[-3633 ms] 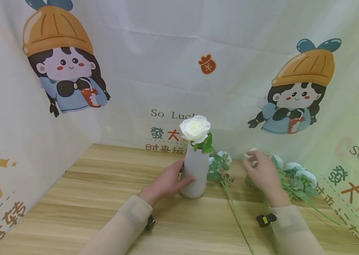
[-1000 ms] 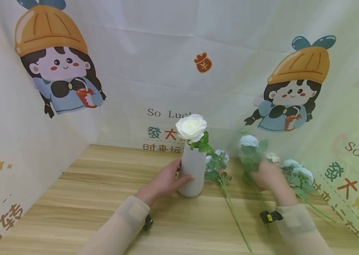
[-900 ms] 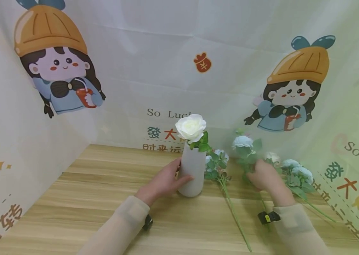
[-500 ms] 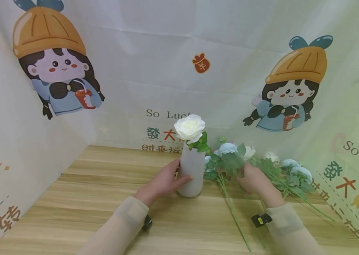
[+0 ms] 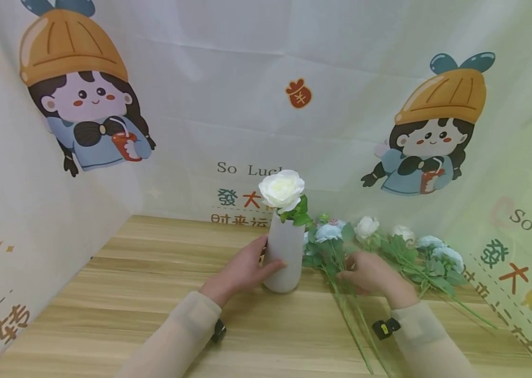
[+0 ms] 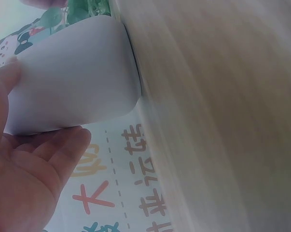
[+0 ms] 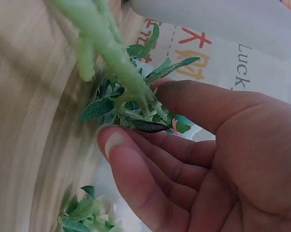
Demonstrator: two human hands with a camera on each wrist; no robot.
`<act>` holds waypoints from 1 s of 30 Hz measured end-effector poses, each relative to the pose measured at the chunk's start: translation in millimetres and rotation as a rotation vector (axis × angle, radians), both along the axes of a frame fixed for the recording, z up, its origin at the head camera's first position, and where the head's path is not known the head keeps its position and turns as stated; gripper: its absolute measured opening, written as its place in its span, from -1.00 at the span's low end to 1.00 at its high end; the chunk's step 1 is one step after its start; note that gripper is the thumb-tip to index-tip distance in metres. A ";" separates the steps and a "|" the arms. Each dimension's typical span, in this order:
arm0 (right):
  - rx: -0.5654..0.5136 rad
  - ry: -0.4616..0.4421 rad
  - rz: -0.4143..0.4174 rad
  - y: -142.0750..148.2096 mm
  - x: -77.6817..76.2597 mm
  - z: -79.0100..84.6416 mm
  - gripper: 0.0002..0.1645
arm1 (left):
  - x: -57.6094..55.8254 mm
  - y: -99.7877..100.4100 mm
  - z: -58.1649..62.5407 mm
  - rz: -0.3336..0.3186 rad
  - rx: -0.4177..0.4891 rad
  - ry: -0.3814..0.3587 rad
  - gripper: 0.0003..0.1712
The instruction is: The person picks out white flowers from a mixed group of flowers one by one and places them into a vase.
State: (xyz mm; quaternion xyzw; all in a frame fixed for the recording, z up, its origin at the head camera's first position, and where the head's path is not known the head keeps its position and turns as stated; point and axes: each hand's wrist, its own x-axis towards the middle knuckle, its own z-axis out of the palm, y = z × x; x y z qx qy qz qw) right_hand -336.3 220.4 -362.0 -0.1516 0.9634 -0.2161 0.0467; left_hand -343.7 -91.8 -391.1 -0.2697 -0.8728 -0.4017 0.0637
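Note:
My left hand [image 5: 240, 270] grips the side of a pale grey vase [image 5: 283, 257] standing upright on the table. In the left wrist view its thumb and fingers curl round the vase [image 6: 73, 82]. One white rose [image 5: 281, 190] with green leaves stands in the vase's mouth. Just right of the vase, my right hand [image 5: 372, 273] loosely holds the stem [image 7: 109, 53] of a light-blue flower [image 5: 329, 232], thumb and curled fingers on either side of it. That flower lies over another blue spray, whose bloom is mostly hidden.
Two white flowers [image 5: 366, 227] and another blue flower spray [image 5: 446, 258] lie on the wooden table [image 5: 152, 294], right of my right hand. Long green stems point toward the front. A printed cloth [image 5: 228, 105] walls the back and sides.
My right hand lifted a blue flower from the right pile, carried it left and lowered it onto the spray beside the vase. My left hand keeps its hold on the vase.

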 end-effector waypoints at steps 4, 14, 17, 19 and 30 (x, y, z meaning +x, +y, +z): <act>-0.005 -0.012 -0.022 5.6 -1.3 4.7 -0.53 | 1.2 -0.1 1.1 0.004 -0.004 -0.005 -0.19; 0.026 0.039 -0.033 21.4 -0.6 17.0 -0.69 | 1.2 -1.3 0.5 -0.020 0.026 -0.010 -0.20; 0.017 0.022 -0.028 21.7 -1.2 15.8 -0.69 | 0.0 -1.6 -0.9 -0.027 0.039 -0.002 -0.21; 0.015 0.008 -0.021 20.5 -1.6 13.7 -0.68 | -0.4 -1.5 -1.3 -0.027 0.040 0.004 -0.21; 0.084 0.010 0.096 16.3 -4.0 2.4 -0.82 | 0.4 -0.6 0.8 -0.018 0.007 0.011 -0.22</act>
